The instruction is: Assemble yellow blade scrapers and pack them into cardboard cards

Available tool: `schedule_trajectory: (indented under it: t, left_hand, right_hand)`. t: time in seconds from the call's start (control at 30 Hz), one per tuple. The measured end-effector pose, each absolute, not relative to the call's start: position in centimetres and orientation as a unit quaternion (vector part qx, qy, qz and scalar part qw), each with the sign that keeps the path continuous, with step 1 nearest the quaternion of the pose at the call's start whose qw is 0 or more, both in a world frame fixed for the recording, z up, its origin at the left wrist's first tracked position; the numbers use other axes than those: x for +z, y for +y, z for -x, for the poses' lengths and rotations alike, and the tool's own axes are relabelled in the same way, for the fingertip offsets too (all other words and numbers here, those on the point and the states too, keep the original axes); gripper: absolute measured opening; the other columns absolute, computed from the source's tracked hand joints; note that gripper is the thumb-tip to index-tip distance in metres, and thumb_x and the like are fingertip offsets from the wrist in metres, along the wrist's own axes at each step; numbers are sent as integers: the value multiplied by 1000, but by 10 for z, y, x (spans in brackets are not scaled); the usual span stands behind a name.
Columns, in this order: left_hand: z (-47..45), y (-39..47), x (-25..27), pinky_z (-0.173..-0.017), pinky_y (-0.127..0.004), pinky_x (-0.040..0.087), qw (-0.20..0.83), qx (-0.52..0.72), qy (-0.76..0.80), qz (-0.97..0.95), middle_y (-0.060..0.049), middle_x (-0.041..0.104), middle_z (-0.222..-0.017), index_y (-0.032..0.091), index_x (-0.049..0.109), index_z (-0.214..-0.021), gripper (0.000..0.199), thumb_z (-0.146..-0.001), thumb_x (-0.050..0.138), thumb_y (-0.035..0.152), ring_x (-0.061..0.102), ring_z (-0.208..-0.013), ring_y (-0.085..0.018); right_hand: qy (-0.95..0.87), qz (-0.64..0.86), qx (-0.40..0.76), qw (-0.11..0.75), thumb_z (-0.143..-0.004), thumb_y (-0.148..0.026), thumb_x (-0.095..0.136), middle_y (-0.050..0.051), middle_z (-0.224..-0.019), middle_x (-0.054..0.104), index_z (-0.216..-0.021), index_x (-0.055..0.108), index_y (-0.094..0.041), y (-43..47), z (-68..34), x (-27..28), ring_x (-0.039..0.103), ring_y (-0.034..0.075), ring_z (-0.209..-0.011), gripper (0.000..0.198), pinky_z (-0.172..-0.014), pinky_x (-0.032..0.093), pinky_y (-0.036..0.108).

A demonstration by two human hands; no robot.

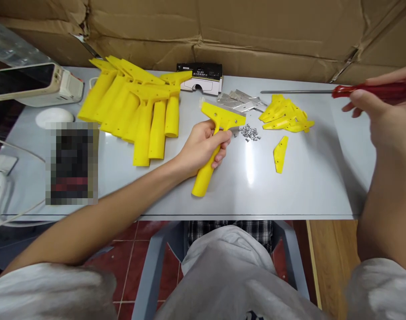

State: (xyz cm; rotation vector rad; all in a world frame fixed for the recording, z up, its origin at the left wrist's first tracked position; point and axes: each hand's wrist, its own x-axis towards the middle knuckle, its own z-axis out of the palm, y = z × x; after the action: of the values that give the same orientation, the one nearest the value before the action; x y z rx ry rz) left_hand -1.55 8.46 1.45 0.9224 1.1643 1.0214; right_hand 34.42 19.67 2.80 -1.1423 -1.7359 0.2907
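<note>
Wrapped round the neck of a yellow scraper [204, 178], my left hand [206, 144] is closed near the middle of the table. The scraper's head points away from me, with a metal blade along its far edge and two screws in its face. My right hand [386, 102], up at the right, grips the red handle of a screwdriver [343, 91], its long shaft pointing left above the table. Small screws [249, 132] lie just right of the scraper head. Beyond them are loose metal blades [241, 101] and a pile of yellow cover plates [284, 113]. A single yellow plate [280, 154] lies nearer me.
Several yellow scraper handles [123, 102] are heaped at the left. A small black-and-white box [203, 78] stands at the back before cardboard [256, 40]. At far left are a white device [68, 89], a round white object [54, 118], a blurred-out item [71, 164] and cables [1, 195].
</note>
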Motion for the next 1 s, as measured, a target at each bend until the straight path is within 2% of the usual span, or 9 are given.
schedule_trajectory:
  t: [0.07, 0.2, 0.3, 0.43, 0.53, 0.8, 1.0]
  left_hand:
    - [16, 85, 15, -31, -20, 33, 630, 445, 502, -392, 7, 56, -66, 23, 49, -83, 28, -85, 77, 23, 45, -38, -5]
    - [17, 86, 15, -32, -20, 33, 634, 449, 495, -388, 7, 56, -67, 22, 50, -85, 30, -83, 80, 24, 45, -39, -5]
    - [18, 87, 12, -32, -20, 34, 634, 451, 488, -396, 7, 56, -68, 22, 50, -84, 29, -84, 79, 23, 46, -39, -5]
    - [18, 87, 11, -32, -20, 35, 631, 450, 491, -398, 6, 56, -68, 22, 50, -83, 29, -84, 79, 23, 46, -40, -5]
    - [17, 86, 12, -33, -20, 34, 630, 451, 490, -400, 6, 56, -69, 22, 50, -83, 29, -84, 79, 24, 46, -39, -4]
    - [16, 86, 17, -33, -19, 34, 638, 438, 498, -393, 7, 54, -63, 22, 50, -81, 30, -82, 80, 24, 45, -38, -4]
    - [18, 87, 12, -33, -20, 34, 640, 455, 482, -389, 7, 56, -69, 22, 51, -84, 31, -84, 81, 24, 46, -41, -4]
  right_hand:
    - [-699, 438, 193, 531, -79, -29, 94, 15, -85, 72, -93, 73, -10, 211, -343, 15, 78, 24, -81, 32, -61, 54, 30]
    - [-661, 524, 188, 503, -78, -13, 91, 12, -96, 75, -94, 72, -11, 225, -339, -6, 77, 15, -85, 26, -72, 57, 26]
    - [-684, 557, 155, 444, -76, -13, 93, 11, -103, 77, -93, 75, -12, 225, -334, -11, 74, 8, -86, 25, -74, 53, 22]
    - [-724, 589, 122, 337, -76, -14, 91, 6, -100, 77, -95, 81, -15, 222, -326, -13, 61, 2, -74, 22, -70, 46, 20]
    - [-733, 582, 130, 328, -77, -12, 90, 3, -97, 77, -94, 81, -15, 223, -324, -14, 57, 1, -71, 19, -69, 44, 20]
    - [-765, 566, 121, 281, -81, -16, 88, 2, -102, 76, -100, 79, -15, 228, -334, -15, 59, 0, -78, 22, -76, 47, 18]
    - [-782, 552, 101, 271, -87, -16, 83, 3, -107, 76, -107, 78, -18, 228, -337, -15, 62, 2, -84, 21, -75, 47, 19]
